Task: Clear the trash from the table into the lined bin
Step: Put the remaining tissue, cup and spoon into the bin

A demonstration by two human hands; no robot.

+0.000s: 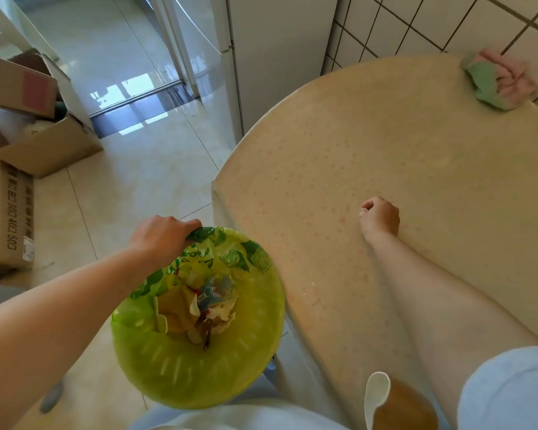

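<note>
A round bin [249, 346] lined with a yellow-green printed bag stands tilted beside the table's left edge. Crumpled wrappers and paper [199, 305] lie at its bottom. My left hand [160, 235] grips the bin's far rim through the bag. The table [370, 156] has a cream cloth with small pink flowers. On that cloth near the middle rests my right hand [379, 217], curled into a loose fist; I cannot see anything in it.
A pink and green cloth [499, 80] lies bunched at the table's far right by the tiled wall. A white spoon [375, 398] and a brown object sit at the near edge. Cardboard boxes [10, 212] stand on the floor at left. A white fridge [261, 57] is behind the table.
</note>
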